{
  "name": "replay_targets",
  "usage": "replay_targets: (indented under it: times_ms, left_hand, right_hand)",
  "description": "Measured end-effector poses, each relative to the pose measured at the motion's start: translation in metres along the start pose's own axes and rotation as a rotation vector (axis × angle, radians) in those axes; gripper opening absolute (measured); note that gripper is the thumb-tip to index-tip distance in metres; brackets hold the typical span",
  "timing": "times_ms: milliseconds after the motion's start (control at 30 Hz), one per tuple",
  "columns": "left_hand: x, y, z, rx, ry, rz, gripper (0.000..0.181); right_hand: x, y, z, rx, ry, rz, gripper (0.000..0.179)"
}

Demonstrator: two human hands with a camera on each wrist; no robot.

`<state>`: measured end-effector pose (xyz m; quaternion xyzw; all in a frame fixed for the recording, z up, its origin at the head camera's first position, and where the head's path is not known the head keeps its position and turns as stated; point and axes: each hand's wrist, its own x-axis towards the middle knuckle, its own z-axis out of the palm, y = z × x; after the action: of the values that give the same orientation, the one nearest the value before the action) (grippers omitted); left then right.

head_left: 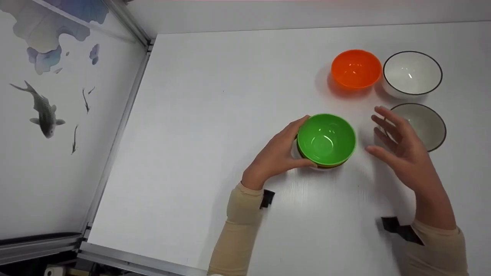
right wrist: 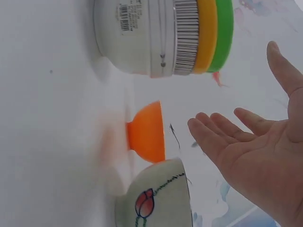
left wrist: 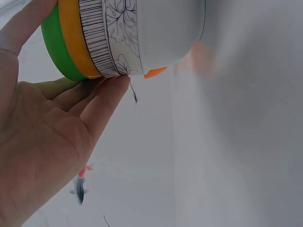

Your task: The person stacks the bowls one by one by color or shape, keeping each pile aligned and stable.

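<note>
A stack of bowls stands upright on the table, topped by a green bowl (head_left: 326, 140). Under it sit a yellow bowl (left wrist: 72, 33) and pale patterned bowls (left wrist: 122, 33), with a plain white lower part visible in the left wrist view. My left hand (head_left: 274, 155) grips the stack from its left side, thumb on the near side and fingers on the far side. To the right of the stack, my right hand (head_left: 406, 157) is apart from it, fingers spread and holding nothing. That hand partly covers a pale dark-rimmed bowl (head_left: 427, 128) in the head view.
Behind the stack, an orange bowl (head_left: 356, 69) stands beside a white bowl (head_left: 412, 73) with a dark rim. The right wrist view shows a bowl with a red tulip (right wrist: 161, 198). A fish-printed panel (head_left: 46, 172) borders the white table (head_left: 184, 115) on the left.
</note>
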<state>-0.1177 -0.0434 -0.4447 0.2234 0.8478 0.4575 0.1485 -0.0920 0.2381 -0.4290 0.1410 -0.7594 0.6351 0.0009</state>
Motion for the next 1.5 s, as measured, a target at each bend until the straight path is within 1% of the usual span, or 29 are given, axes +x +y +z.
replay_targets:
  times_ms: [33,100,233,267,333,467,567,667,700,833,900,1000,1233,1367,1500]
  left_hand:
    - [0.000,0.000,0.000,0.004,0.001,0.001,0.106]
    - [0.001,0.000,-0.001,0.013,0.005,0.003,0.107]
    - [0.001,0.001,-0.001,0.042,0.006,-0.006,0.107]
    - [0.001,0.002,-0.001,0.048,0.006,-0.011,0.107]
    - [0.001,0.002,-0.001,0.051,0.003,-0.021,0.107]
    - [0.000,0.003,-0.001,0.046,-0.003,-0.025,0.107]
    - [-0.001,0.002,-0.001,0.034,-0.004,-0.008,0.106]
    - [-0.001,0.002,-0.002,0.031,-0.003,0.003,0.107]
    - [-0.001,0.002,-0.002,0.033,-0.003,0.007,0.107]
    - [-0.002,0.001,-0.002,0.039,-0.004,0.011,0.107]
    - [-0.002,0.001,-0.002,0.041,-0.005,0.012,0.107]
    - [-0.002,0.002,-0.002,0.041,-0.006,0.011,0.107]
    - [-0.002,0.001,-0.001,0.046,-0.005,0.028,0.107]
    - [-0.002,0.001,-0.001,0.040,-0.010,0.018,0.108]
    - [-0.002,0.001,-0.001,0.036,-0.011,0.010,0.108]
  right_hand:
    - [0.000,-0.001,-0.002,0.031,0.030,-0.019,0.080]
    - [0.002,-0.003,-0.007,0.057,0.101,-0.043,0.076]
    - [0.005,-0.004,-0.015,-0.080,0.269,-0.031,0.070]
    - [0.005,-0.004,-0.016,-0.130,0.308,-0.018,0.068]
    - [0.004,-0.002,-0.020,-0.195,0.369,0.006,0.067]
    - [0.001,0.002,-0.031,-0.237,0.444,0.015,0.066]
    - [-0.002,0.006,-0.040,-0.301,0.473,0.061,0.068]
    - [-0.004,0.012,-0.047,-0.342,0.482,0.145,0.073]
    - [-0.005,0.013,-0.049,-0.348,0.485,0.183,0.075]
    - [-0.004,0.017,-0.054,-0.354,0.488,0.292,0.081]
    - [-0.003,0.019,-0.055,-0.347,0.478,0.345,0.083]
    - [-0.003,0.023,-0.057,-0.340,0.432,0.408,0.089]
    - [-0.006,0.031,-0.062,-0.330,0.331,0.456,0.103]
    - [-0.006,0.033,-0.062,-0.368,0.282,0.512,0.110]
    - [-0.005,0.035,-0.062,-0.404,0.241,0.551,0.115]
